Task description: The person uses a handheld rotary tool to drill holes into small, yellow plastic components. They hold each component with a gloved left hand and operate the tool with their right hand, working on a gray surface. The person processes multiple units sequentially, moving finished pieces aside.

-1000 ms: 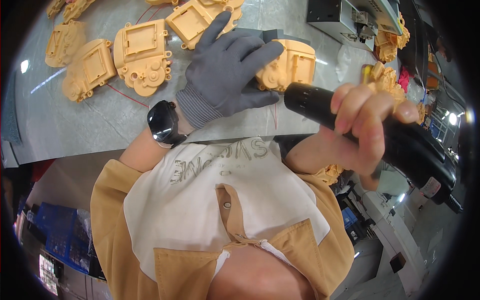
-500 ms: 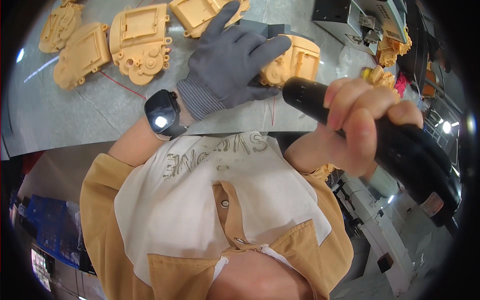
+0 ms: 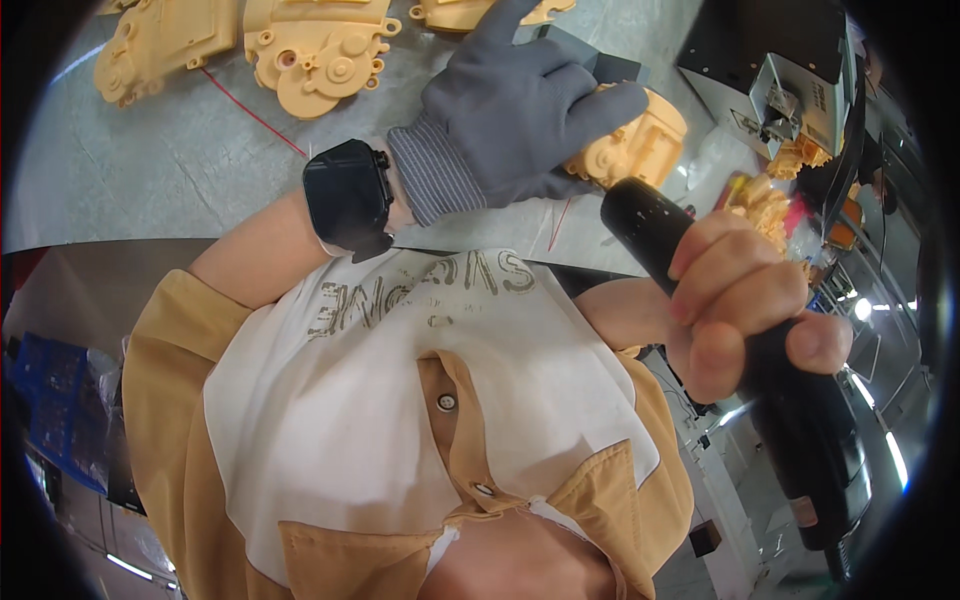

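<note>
My left hand [image 3: 520,115], in a grey glove with a black watch [image 3: 347,195] on the wrist, lies spread over a yellow plastic housing [image 3: 640,145] on the grey table [image 3: 150,180] and presses it down. My bare right hand [image 3: 745,300] grips a thick black power screwdriver [image 3: 800,420], held at a slant close to my chest, its upper end near the housing.
More yellow plastic housings [image 3: 315,50] lie in a row along the far side of the table, with a thin red wire [image 3: 250,110] beside them. A metal-and-black machine [image 3: 790,85] stands at the right, and small yellow parts [image 3: 765,205] are piled below it.
The view has tilted down, so the table sits higher in the picture. My right hand with the black tool has dropped lower and nearer to me. My left hand stays on the housing.
</note>
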The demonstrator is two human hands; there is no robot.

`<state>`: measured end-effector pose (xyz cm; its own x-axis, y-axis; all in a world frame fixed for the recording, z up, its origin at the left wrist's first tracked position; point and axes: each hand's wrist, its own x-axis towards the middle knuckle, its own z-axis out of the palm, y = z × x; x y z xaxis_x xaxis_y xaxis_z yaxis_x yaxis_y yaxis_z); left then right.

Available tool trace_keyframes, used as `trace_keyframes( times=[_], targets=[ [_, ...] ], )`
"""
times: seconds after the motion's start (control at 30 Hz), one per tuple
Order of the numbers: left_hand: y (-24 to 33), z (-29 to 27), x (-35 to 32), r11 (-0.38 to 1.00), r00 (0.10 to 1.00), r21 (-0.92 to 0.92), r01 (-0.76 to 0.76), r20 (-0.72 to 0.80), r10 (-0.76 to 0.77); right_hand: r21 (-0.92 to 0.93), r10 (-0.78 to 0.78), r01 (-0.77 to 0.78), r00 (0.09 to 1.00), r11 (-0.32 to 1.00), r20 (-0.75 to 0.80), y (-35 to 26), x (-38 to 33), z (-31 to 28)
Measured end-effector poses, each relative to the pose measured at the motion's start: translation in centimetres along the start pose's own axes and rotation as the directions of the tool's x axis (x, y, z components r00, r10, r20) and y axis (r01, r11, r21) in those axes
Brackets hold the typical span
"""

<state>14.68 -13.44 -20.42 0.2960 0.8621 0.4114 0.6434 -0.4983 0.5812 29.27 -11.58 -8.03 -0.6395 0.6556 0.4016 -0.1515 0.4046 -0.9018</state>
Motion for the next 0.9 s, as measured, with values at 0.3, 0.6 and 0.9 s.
trace_keyframes(
  times=[0.3,0.6,0.9],
  targets=[
    [0.4,-0.5,1.6,0.993,0.996,-0.088,-0.083,0.007,0.084,-0.04,-0.026,0.017,0.972,0.999,-0.234,-0.6,-1.0,0.6],
    [0.4,-0.6,1.5,0.993,0.995,-0.068,-0.099,0.01,0.1,-0.543,-0.489,-0.029,0.397,0.839,-0.776,0.5,-0.3,-12.1],
    [-0.2,-0.5,1.4,0.991,0.994,-0.083,-0.105,-0.031,0.103,-0.098,-0.19,0.172,0.679,0.98,-0.709,-1.3,-2.7,-7.7]
  ],
)
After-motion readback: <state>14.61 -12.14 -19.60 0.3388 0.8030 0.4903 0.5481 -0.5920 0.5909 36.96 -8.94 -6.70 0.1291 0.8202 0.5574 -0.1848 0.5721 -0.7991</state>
